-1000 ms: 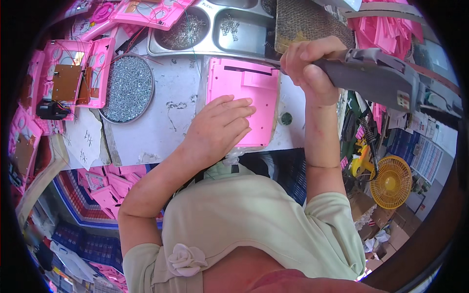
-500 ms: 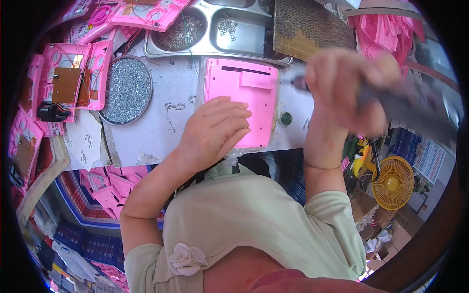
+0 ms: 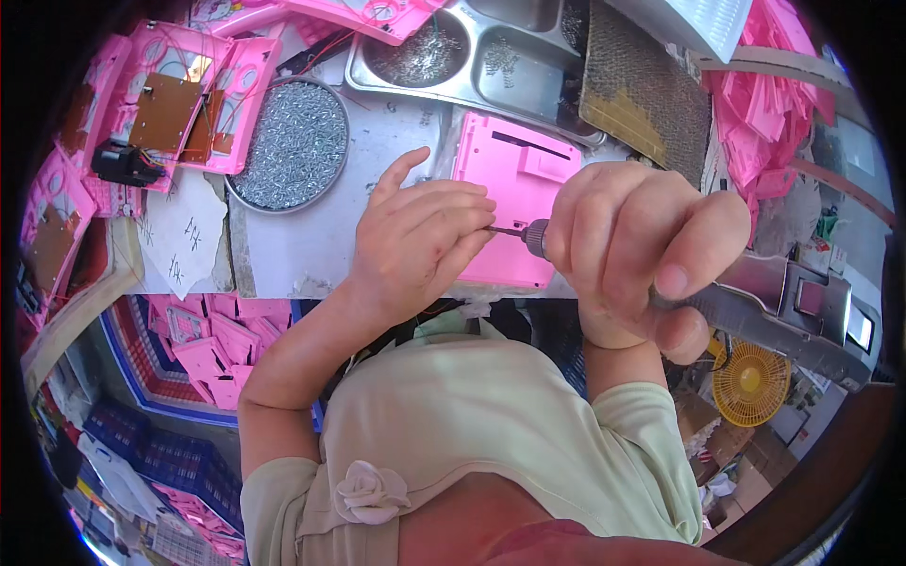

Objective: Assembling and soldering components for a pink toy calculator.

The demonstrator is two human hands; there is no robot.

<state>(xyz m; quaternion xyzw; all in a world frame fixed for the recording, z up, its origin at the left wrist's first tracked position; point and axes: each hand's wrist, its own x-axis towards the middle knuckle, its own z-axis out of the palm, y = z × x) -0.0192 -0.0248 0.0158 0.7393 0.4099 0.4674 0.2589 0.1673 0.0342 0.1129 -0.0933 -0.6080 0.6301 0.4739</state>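
Note:
A flat pink plastic casing (image 3: pixel 491 170) with a dark slot and a raised block lies on the white tabletop. Fingers stretched and thumb apart, my left hand (image 3: pixel 415 226) rests at the casing's left side with its fingertips over it. In my right hand (image 3: pixel 632 250) is a dark grey electric screwdriver (image 3: pixel 797 302), gripped with the fingers wrapped round its body. Its thin bit points left across the casing, the tip close to my left fingertips. Whether the tip sits on a screw is too small to tell.
A round dish of small screws (image 3: pixel 293 146) stands to the left. Behind lies a metal compartment tray (image 3: pixel 377 77) holding small metal parts. Wired pink casings (image 3: pixel 260 90) crowd the far left, and more pink parts (image 3: pixel 769 94) are piled far right. A yellow fan (image 3: pixel 750 382) stands lower right.
My right hand has brought the screwdriver in from the right, so its bit now lies over the casing. My left hand has slid toward the casing's left edge, thumb spread. The view has shifted.

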